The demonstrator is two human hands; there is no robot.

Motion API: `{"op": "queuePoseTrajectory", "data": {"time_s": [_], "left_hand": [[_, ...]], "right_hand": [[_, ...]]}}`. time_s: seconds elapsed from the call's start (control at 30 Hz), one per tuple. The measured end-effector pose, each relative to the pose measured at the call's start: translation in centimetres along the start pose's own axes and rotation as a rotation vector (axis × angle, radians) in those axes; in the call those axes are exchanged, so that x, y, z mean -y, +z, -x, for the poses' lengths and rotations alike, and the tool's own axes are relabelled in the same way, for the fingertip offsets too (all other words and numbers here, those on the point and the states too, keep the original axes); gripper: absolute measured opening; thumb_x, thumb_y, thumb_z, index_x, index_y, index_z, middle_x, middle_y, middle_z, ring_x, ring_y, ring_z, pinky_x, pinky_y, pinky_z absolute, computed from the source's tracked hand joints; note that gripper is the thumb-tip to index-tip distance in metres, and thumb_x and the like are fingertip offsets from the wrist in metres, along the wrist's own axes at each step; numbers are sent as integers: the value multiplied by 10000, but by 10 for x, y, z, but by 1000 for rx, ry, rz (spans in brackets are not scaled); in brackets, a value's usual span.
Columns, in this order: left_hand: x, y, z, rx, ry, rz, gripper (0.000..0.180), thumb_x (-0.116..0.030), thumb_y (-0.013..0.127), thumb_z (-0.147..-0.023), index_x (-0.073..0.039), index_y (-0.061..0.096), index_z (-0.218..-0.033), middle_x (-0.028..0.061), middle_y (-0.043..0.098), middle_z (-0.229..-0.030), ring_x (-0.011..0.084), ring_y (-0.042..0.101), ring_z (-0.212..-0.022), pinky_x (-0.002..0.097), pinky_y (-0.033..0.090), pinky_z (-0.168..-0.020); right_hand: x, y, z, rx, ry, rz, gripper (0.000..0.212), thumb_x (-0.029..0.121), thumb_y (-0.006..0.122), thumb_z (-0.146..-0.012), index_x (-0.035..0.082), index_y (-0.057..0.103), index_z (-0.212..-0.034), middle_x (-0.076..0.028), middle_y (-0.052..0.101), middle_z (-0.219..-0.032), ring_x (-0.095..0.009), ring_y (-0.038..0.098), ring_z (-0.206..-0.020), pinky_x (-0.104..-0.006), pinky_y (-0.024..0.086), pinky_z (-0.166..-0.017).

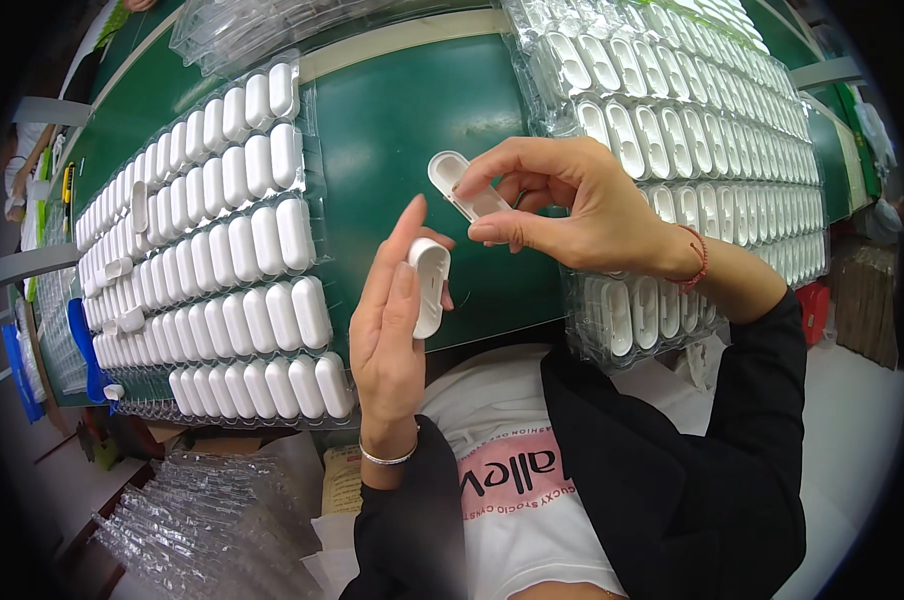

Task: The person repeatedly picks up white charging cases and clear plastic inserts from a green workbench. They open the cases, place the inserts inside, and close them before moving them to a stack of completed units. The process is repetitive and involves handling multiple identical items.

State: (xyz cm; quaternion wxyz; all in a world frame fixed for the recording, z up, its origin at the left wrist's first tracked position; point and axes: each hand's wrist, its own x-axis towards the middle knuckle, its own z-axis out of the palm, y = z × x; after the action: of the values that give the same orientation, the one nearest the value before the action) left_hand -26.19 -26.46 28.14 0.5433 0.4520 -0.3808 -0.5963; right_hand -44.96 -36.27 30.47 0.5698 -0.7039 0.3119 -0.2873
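Note:
My left hand (390,322) holds a white oblong plastic shell (429,283) upright between thumb and fingers, just above the green table's near edge. My right hand (572,200) pinches a second white shell (460,186), hollow side up, a little above and to the right of the first. The two shells are apart, a few centimetres from each other. A bracelet sits on each wrist, and both sleeves are black.
A clear blister tray (317,225) filled with rows of white shells lies on the green table (402,120) at left. Stacked trays of shells (712,130) stand at right. Empty clear trays (207,525) are piled at lower left; another person's arm is at far left.

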Motion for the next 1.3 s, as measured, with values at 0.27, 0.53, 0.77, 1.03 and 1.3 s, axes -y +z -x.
{"op": "queuePoseTrajectory", "data": {"time_s": [0.27,0.53,0.77,1.03,1.3], "left_hand": [[8,-5,0,-100,-27,156,445,-52,592,-950,50,451,-1360,108,582,-1220,168,570,-1109,297,466,-934],[4,1,-8,-86,-77,317,391,-106,549,-985,76,447,-1316,134,581,-1220,188,599,-1123,321,516,-960],[4,4,-8,-73,-54,279,408,-112,569,-977,69,453,-1323,124,581,-1221,169,599,-1099,311,503,-957],[11,3,-7,-78,55,214,396,-102,598,-961,65,477,-1299,117,590,-1202,162,592,-1097,307,493,-951],[15,6,-8,-118,65,280,398,-125,609,-958,62,486,-1287,122,594,-1188,175,602,-1079,323,498,-943]], "right_hand": [[4,1,0,-30,100,-113,175,74,671,-888,5,667,-1049,-66,700,-915,-93,659,-772,-229,544,-664],[-6,6,0,-76,-148,177,156,42,695,-843,25,690,-998,-92,712,-936,-173,690,-779,-269,564,-656],[-8,10,1,-117,-248,266,134,40,699,-834,60,698,-967,-75,686,-882,-202,670,-739,-279,547,-600],[-14,10,2,-134,-386,433,113,43,715,-819,68,684,-924,-62,630,-844,-185,614,-626,-299,477,-525],[-15,12,2,-194,-438,402,144,11,726,-800,74,685,-923,-53,632,-859,-167,581,-599,-277,466,-521]]}}
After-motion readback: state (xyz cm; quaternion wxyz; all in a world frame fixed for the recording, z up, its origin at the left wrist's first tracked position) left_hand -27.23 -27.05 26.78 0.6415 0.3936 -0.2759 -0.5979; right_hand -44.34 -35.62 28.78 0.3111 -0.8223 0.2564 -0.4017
